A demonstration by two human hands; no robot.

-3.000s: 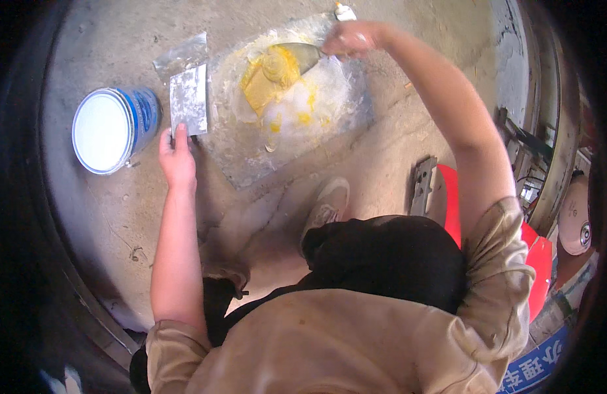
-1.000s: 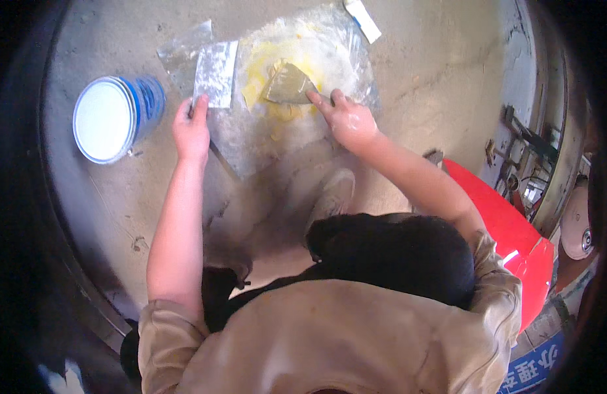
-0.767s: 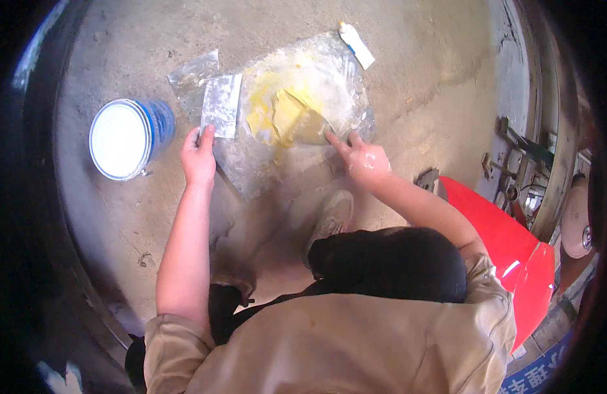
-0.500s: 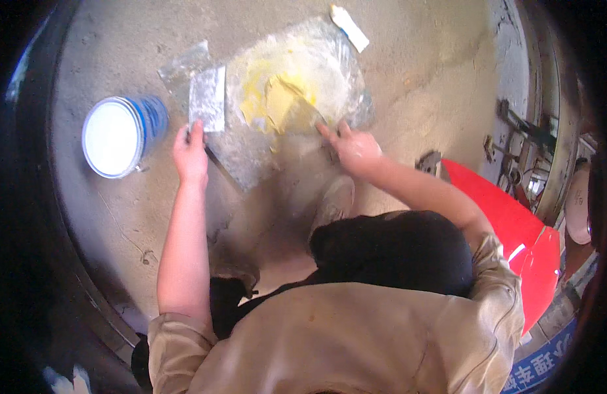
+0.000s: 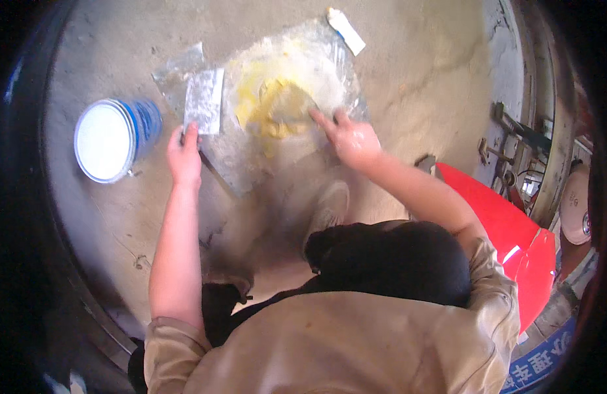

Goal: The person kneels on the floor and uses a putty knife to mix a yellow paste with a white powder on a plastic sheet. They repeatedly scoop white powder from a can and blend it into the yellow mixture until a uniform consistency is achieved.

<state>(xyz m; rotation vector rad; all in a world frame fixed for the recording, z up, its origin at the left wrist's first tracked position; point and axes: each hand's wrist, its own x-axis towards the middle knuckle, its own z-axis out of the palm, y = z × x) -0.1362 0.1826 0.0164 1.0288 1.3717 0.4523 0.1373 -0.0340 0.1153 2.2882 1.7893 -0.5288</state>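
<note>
My left hand (image 5: 184, 156) pinches the lower edge of a thin, whitish-smeared rectangular scraper (image 5: 203, 102), held at the left side of a mixing board (image 5: 247, 163). With fingers closed, my right hand (image 5: 354, 141) grips a putty scraper (image 5: 295, 106), whose handle is mostly hidden by the fingers. Its blade lies in a mound of yellow putty (image 5: 277, 127) on the board. Dried white and yellow smears surround the putty.
To the left, a blue bucket with a white lid (image 5: 105, 141) lies tilted toward me. Beyond the board's far right corner is a white tube (image 5: 346, 33). A red panel (image 5: 513, 243) stands at my right, near metal tools (image 5: 523, 131) by the wall. Concrete floor surrounds the board.
My right hand's scraper has swept slightly left through the putty, and its blade now lies more over the mound. The left hand still pinches its scraper. The whole view has shifted a little.
</note>
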